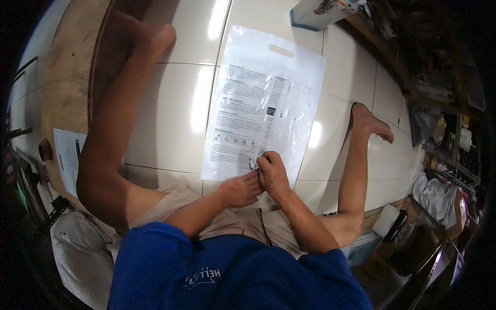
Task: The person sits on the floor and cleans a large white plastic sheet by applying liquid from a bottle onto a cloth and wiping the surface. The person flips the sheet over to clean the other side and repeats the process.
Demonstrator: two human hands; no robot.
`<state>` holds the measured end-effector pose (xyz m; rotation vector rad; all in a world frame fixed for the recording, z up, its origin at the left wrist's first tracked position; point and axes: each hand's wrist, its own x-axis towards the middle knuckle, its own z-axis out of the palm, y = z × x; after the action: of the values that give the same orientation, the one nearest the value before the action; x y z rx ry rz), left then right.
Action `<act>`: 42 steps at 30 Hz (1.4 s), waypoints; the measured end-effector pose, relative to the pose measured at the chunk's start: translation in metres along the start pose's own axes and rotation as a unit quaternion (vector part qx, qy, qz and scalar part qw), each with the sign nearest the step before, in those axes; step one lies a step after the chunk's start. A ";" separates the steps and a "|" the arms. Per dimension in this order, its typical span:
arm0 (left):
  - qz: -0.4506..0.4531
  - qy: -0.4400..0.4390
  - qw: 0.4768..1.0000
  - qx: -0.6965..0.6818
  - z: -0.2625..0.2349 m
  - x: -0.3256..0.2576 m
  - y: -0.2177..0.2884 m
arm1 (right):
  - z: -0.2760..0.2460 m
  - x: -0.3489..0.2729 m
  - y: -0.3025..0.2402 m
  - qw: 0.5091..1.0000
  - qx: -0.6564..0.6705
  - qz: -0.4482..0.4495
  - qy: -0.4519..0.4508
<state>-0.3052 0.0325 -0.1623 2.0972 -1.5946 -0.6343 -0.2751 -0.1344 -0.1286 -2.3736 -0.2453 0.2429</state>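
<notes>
A flat white plastic bag (243, 93) with printed text and a cut-out handle lies on the floor between my legs, its handle end away from me. At its near edge, my right hand (274, 175) is closed in a pinch. A small crumpled white piece (253, 163) shows at its fingertips; I cannot tell whether it is part of the bag. My left hand (242, 190) lies with fingers stretched out, pointing right. Its fingertips reach the underside of the right hand, beside the bag's near edge. Both hands partly cover that edge.
Glossy pale tiles (170, 103) surround the bag. A translucent container (315, 15) stands at the far right. A wooden board (72, 62) runs along the left, with another white printed bag (67, 155) near my left knee. On the right are a cardboard box (431, 243) and cluttered shelving.
</notes>
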 end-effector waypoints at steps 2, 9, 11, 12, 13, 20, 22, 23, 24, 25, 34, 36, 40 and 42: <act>-0.004 0.014 1.000 -0.005 0.003 -0.001 -0.001 | 0.001 0.024 0.007 0.999 -0.030 0.003 0.037; 0.012 0.072 0.997 0.018 -0.005 0.001 0.000 | -0.052 0.181 0.044 0.985 -0.088 -0.034 0.145; 0.018 0.082 0.996 0.014 -0.005 0.003 -0.001 | -0.064 0.179 0.044 0.989 -0.087 -0.032 0.119; 0.014 0.081 0.996 0.021 -0.006 0.002 -0.002 | -0.062 0.166 0.041 0.991 -0.082 -0.038 0.095; 0.008 0.080 0.996 0.028 -0.005 0.000 -0.003 | -0.057 0.148 0.039 0.994 -0.074 -0.044 0.071; -0.007 0.024 1.000 -0.008 0.002 0.002 -0.002 | -0.015 0.014 0.022 0.992 -0.075 -0.100 -0.020; 0.000 0.070 0.997 0.013 -0.005 0.001 0.000 | -0.024 0.050 0.021 0.990 -0.090 -0.100 0.033; 0.004 0.065 0.998 0.022 -0.004 0.002 0.000 | -0.028 0.072 0.028 0.989 -0.090 -0.099 0.060; 0.008 0.061 0.998 0.031 -0.003 0.002 0.000 | -0.033 0.094 0.035 0.987 -0.090 -0.098 0.087; 0.013 0.056 0.997 0.041 -0.003 0.002 0.000 | -0.040 0.117 0.041 0.983 -0.122 -0.108 0.088; 0.006 0.072 0.997 0.041 -0.002 0.001 -0.001 | -0.070 0.125 0.034 0.977 0.111 0.173 0.055; 0.005 0.066 0.996 0.056 -0.005 0.001 0.001 | -0.056 0.074 0.021 0.968 0.128 0.185 0.114; -0.003 0.019 1.000 0.010 0.002 0.004 -0.001 | -0.011 0.022 0.009 0.996 -0.062 -0.059 0.024; 0.005 0.043 0.998 0.036 -0.003 0.005 -0.004 | -0.009 0.040 0.009 0.995 -0.072 -0.046 0.042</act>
<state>-0.2995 0.0293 -0.1629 2.1371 -1.6005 -0.4825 -0.2333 -0.1369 -0.1326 -2.5010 -0.3403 0.0843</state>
